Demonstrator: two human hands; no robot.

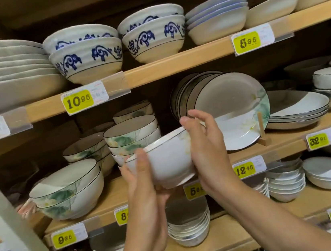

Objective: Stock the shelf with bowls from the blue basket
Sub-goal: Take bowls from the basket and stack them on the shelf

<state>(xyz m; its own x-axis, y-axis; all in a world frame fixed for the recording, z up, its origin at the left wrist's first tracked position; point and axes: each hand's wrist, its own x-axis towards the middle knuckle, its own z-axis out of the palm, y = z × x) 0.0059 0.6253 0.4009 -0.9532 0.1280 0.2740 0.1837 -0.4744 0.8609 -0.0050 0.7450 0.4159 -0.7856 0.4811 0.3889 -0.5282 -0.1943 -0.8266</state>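
A white bowl (pixel 169 156) with a thin dark rim is held in the air in front of the middle shelf (pixel 267 139), tilted with its opening away from me. My left hand (pixel 141 183) cups its near side and base from below, thumb up along the wall. My right hand (pixel 206 143) grips its right side, thumb over the rim. Just behind it stands a stack of matching lotus-pattern bowls (pixel 132 136). The blue basket is not in view.
Round plates (pixel 234 108) lean upright on a wooden stand right of the bowl. Two larger lotus bowls (pixel 68 190) sit at front left. The upper shelf holds blue-patterned bowls (pixel 88 57). Lower shelves carry small dishes (pixel 189 225). A grey upright (pixel 16 229) slants at left.
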